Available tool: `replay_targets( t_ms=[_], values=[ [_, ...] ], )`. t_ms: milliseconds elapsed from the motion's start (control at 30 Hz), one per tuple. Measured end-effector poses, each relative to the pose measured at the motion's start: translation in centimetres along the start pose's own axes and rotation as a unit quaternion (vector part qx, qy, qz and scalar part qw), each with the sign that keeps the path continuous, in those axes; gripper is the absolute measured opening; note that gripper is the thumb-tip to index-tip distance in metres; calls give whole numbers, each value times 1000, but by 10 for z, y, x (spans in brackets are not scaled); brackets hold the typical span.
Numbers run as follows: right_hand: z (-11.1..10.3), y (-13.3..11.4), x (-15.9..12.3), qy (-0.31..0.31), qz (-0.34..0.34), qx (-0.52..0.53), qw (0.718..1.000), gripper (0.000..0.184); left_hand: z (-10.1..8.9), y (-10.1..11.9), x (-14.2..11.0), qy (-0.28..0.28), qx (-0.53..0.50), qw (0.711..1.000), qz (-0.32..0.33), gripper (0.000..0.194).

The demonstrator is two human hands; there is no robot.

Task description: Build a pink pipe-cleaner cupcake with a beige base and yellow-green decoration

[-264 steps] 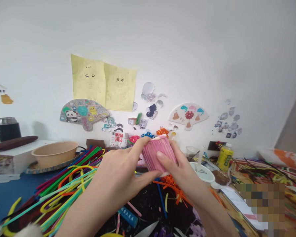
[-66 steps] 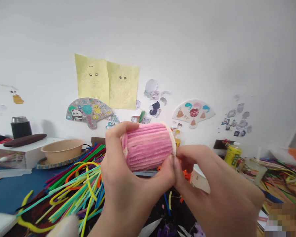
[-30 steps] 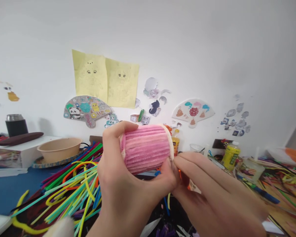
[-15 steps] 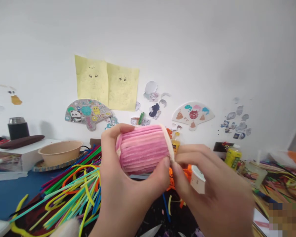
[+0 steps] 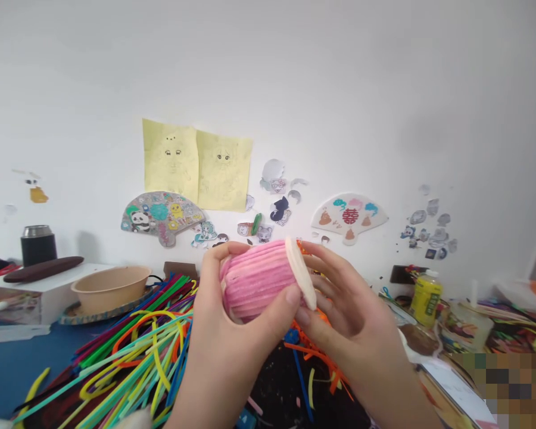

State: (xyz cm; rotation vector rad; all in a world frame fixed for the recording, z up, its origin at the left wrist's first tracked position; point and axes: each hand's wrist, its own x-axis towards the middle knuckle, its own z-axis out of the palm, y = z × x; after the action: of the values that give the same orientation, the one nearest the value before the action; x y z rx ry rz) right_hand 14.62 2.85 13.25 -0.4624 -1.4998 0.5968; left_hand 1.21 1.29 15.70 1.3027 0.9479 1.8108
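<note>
A cylinder covered in rows of pink pipe cleaners (image 5: 259,275) lies on its side in the air before me, its right end edged by a cream fuzzy rim (image 5: 301,273). My left hand (image 5: 232,345) is wrapped round it, fingers behind and over the top, thumb pressed on the front near the rim. At the right end, my right hand (image 5: 361,328) curls its fingers about the rim, with the thumb at its lower edge. What the far fingers touch is partly hidden.
Loose coloured pipe cleaners (image 5: 138,351) spread across the left of the table. Behind them stand a tan bowl (image 5: 111,286) and a black flask (image 5: 38,245). A yellow bottle (image 5: 426,298) is at the right, and orange pieces (image 5: 328,333) lie beneath my hands.
My right hand has turned, its fingers now spread up along the rim instead of pinching low at it. The cylinder is slightly lower and tilted, showing more of the cream rim.
</note>
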Motion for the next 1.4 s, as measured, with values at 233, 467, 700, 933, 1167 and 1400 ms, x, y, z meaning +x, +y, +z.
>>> replay_targets(
  t_ms=[233, 467, 700, 933, 1167, 1400],
  values=[
    [5, -2, 0, 2, -14, -34, 999, 55, 2, -3, 4, -5, 2, 999, 32, 52],
    [3, -1, -2, 16, -86, -226, 970, 47, 0, -3, 4, 2, -3, 1000, 19, 51],
    [8, 2, -6, 86, -341, -459, 816, 30, -4, -8, 7, 13, -23, 999, 27, 57],
    [6, 3, -15, 40, -345, -471, 811, 56, -4, -6, 4, 13, -25, 999, 31, 55],
    [14, 14, -17, 98, -335, -408, 844, 52, 1, 4, -4, 38, 16, 999, 16, 47],
    [22, 26, -20, 126, -321, -351, 870, 55, 4, 5, -7, 42, -13, 999, 2, 43]
  ],
)
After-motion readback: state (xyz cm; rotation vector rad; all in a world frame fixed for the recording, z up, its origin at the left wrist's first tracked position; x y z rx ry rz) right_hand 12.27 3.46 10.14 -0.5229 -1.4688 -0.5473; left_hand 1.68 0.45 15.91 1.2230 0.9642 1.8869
